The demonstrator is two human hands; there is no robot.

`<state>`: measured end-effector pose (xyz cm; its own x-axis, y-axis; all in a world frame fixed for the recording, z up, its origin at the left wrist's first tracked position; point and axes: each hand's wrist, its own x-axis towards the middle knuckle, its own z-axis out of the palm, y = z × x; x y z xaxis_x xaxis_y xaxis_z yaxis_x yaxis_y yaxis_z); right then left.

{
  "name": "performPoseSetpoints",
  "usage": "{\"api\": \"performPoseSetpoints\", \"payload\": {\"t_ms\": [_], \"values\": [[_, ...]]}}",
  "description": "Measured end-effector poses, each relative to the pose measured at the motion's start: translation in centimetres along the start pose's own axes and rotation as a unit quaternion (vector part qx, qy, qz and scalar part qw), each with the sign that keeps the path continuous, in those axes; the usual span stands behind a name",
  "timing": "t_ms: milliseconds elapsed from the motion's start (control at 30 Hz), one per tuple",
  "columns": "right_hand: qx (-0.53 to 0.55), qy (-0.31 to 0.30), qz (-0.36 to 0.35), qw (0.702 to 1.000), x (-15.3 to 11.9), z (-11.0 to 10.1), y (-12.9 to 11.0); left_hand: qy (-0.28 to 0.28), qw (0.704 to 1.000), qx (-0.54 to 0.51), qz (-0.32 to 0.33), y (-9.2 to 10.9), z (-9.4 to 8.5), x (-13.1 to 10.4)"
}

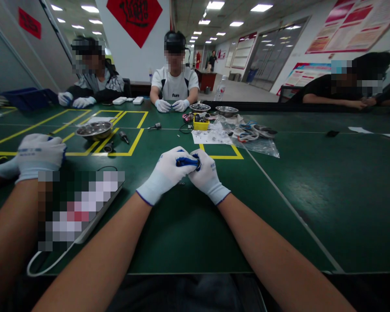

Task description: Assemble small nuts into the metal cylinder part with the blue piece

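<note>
gloved hands working together over the dark green table (188, 225).
left hand (167, 173) and right hand (208, 175) are both gripping a small blue-handled tool (186, 161), fingers closed around it.

The one clear word is "fun", in small white letters on the dark chest panel of the white T-shirt (174, 89) worn by the person sitting across the table. The red diamond hanging (134, 17) on the white pillar carries a large black character, too dark to read. The red and white wall posters (355, 24) at the right, and the red sign (29, 22) at upper left, bear print too small to read.
</note>
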<state>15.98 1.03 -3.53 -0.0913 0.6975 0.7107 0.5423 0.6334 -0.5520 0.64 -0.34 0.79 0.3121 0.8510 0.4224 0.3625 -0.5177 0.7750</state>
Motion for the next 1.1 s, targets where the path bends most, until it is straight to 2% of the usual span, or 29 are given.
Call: {"api": "performPoseSetpoints", "payload": {"t_ms": [233, 500, 667, 833, 900, 1033, 1100], "values": [[0.009, -0.009, -0.01, 1.0, -0.5, 0.4, 0.2, -0.036, 0.999, 0.034, 0.012, -0.1, -0.4, 0.1], [0.004, -0.004, 0.029, 1.0, -1.0, 0.9, 0.7, -0.071, 0.981, 0.166, 0.071, 0.0, 0.0, 0.6], [-0.006, 0.004, 0.035, 0.999, -1.0, 0.7, 0.8, -0.088, 0.966, 0.223, 0.096, 0.9, 0.3, 0.3], [-0.01, -0.009, 0.036, 0.999, -1.1, 0.5, 0.8, -0.073, 0.975, 0.204, 0.045, 1.3, 0.6, 0.4], [-0.01, -0.021, 0.031, 0.999, -1.1, 0.5, 0.8, -0.071, 0.982, 0.174, 0.0, 1.2, 0.7, 0.5], [-0.01, -0.035, 0.028, 0.999, -1.1, 0.7, 1.0, -0.023, 0.986, 0.135, -0.091, 1.0, 0.9, 0.6], [-0.008, -0.035, 0.027, 0.999, -1.1, 0.8, 1.1, -0.029, 0.985, 0.152, -0.08, 1.0, 0.8, 0.6]]}}
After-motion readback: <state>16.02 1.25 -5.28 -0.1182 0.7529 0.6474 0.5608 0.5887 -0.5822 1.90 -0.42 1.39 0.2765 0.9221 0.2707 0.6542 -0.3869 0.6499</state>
